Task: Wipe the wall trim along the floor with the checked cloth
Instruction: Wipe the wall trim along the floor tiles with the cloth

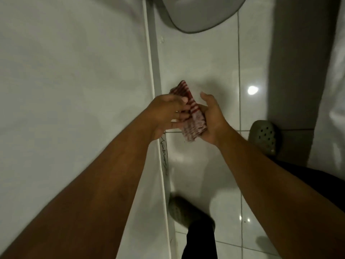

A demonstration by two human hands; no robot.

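Both hands grip the checked cloth (188, 113) — left hand (164, 114), right hand (212, 118). Wall trim (155, 58) runs lengthwise just left of it — left hand nearer.

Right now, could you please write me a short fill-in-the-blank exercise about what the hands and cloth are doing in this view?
1. The checked cloth is held by ____ hands at once.
2. The cloth is red and ____.
3. The left hand is nearer the ____ than the right hand is.
4. A grey perforated ____ stands on the tiled floor, right of the hands.

Missing words: both; white; wall; clog
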